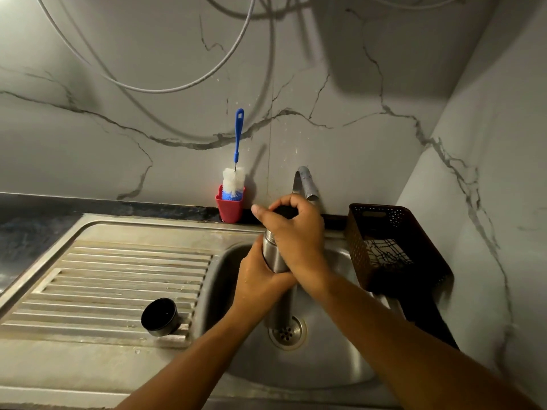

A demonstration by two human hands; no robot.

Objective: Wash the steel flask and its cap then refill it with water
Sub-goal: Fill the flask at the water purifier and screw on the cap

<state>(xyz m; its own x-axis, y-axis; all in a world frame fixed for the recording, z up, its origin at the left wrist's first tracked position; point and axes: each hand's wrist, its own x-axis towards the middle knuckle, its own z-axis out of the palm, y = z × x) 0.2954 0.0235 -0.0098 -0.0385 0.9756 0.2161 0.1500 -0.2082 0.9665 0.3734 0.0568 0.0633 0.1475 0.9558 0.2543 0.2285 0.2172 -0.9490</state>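
The steel flask [273,253] is held upright over the sink basin [331,368], just below the tap [306,182]. My left hand [258,284] wraps around its lower body. My right hand [291,224] is closed over its top, gripping a black stopper [285,213] at the mouth. A black-lined steel cap [159,317] lies on its side on the ribbed drainboard [118,276], to the left of the basin. No water is visibly running from the tap.
A blue-handled bottle brush [235,179] stands in a red holder [230,207] against the marble wall. A dark perforated basket [393,250] with a checked cloth sits at the basin's right. The drain [286,332] lies below the flask. Cables hang above.
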